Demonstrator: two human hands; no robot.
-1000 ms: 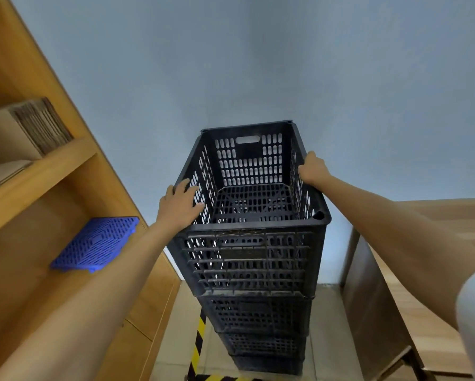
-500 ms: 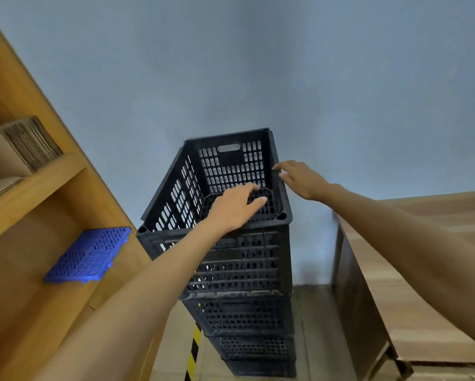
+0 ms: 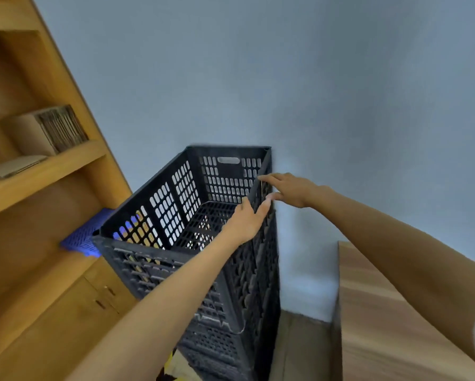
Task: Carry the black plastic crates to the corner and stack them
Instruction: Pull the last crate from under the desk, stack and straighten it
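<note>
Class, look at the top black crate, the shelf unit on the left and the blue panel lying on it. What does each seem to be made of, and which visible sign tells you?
Top black crate: moulded plastic, matt, judging by its regular slotted walls.
Shelf unit: wood or wood-look laminate, smooth and yellowish, with faint grain.
Blue panel: probably plastic, with a uniform lattice pattern.

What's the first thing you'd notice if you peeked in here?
Probably the tall stack of black crates in the middle, standing against the blue-grey wall. Both hands meet at the top crate's right rim: the left hand on its inside, the right hand outside. A bright blue grid peeks out from the wooden shelf at left.
</note>
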